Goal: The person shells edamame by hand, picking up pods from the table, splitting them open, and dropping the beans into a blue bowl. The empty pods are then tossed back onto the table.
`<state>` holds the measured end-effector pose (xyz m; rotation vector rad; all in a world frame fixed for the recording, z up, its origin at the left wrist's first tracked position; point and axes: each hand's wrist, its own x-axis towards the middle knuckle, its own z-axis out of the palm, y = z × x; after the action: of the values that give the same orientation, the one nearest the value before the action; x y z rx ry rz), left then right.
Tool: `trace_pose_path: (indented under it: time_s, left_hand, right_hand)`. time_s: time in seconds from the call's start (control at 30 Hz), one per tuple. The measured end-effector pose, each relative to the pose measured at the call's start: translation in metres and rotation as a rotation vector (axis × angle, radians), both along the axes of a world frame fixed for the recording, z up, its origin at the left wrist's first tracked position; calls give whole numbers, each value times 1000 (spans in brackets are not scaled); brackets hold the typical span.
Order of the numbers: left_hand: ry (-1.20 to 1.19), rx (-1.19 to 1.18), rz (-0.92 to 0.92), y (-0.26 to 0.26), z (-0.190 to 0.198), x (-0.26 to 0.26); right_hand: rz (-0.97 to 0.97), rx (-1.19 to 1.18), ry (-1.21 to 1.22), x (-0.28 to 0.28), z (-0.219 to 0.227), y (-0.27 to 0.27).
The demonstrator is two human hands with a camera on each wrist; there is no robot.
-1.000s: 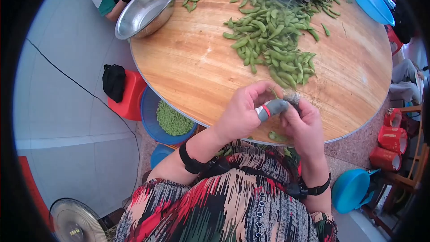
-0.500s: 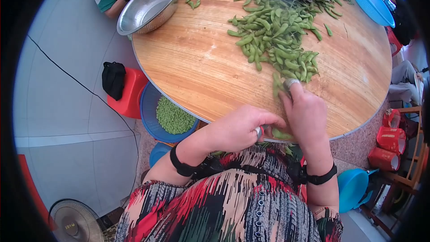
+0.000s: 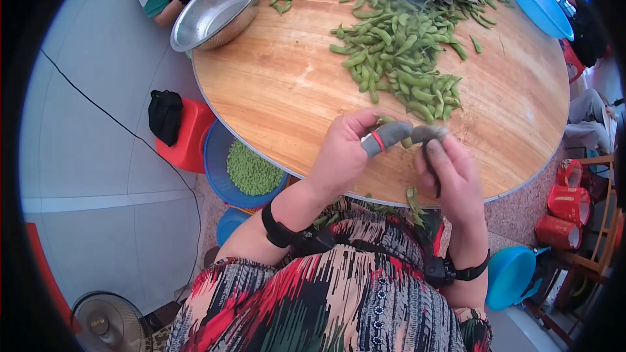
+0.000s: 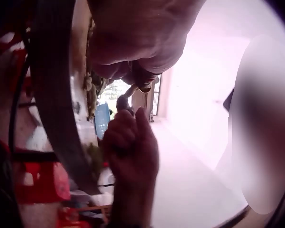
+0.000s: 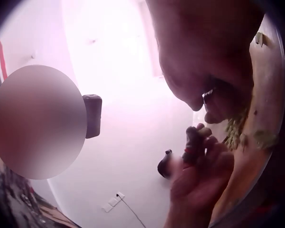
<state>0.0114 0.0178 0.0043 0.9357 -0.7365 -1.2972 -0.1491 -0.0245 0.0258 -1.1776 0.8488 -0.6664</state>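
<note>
Half a second before, the right hand (image 3: 450,169) had been down at the near edge of the pod heap (image 3: 398,58) and the left hand (image 3: 349,153) low at the rim of the round wooden table (image 3: 274,91). Both had since lifted above the near rim and met, fingertips pinching a single edamame pod (image 3: 417,135), the left thumb in a grey sheath (image 3: 386,137). A fresh pod seemed picked, shelling about to start; shelled beans filled the blue basin (image 3: 251,171) below the table's left edge

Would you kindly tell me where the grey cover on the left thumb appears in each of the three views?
Head: the grey thumb cover sits at centre, above the table's near edge.
Left wrist: cannot tell; the fingers are dark and blurred.
Right wrist: a dark shape on the far hand, lower right.
Shared landmark: the round wooden table.
</note>
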Motion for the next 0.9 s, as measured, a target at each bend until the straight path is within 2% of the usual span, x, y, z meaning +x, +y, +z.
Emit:
trace_pose_path:
  time_s: [0.07, 0.13, 0.23, 0.37, 0.43, 0.47, 0.53, 0.67, 0.73, 0.77, 0.9]
  left_hand:
    - [12, -5, -46, 0, -2, 3]
    - [12, 27, -79, 0, -5, 3]
    - [-75, 18, -76, 0, -11, -1]
    - [-23, 9, -24, 2, -9, -6]
    - [258, -40, -226, 2, -11, -4]
    - [257, -40, -225, 1, -11, -3]
    - [443, -25, -301, 0, -12, -3]
    - [497, 133, -315, -1, -4, -4]
    - [40, 68, -168, -3, -7, -11]
    - [-216, 83, -134, -3, -10, -8]
    - [-252, 63, -40, -6, 0, -8]
  right_hand:
    - [65, 86, 14, -2, 1, 4]
    - [167, 192, -97, -6, -6, 4]
    - [176, 189, -40, -6, -6, 3]
    - [158, 115, -15, -4, -5, 5]
    - [169, 404, -250, -6, -5, 4]
    - [170, 404, -251, -7, -7, 4]
    - [237, 517, -412, -10, -12, 4]
    - [207, 507, -341, -10, -12, 2]
    - [42, -244, 169, -4, -12, 4]
    - [0, -407, 307, -3, -7, 3]
    - [-46, -621, 373, -2, -10, -1]
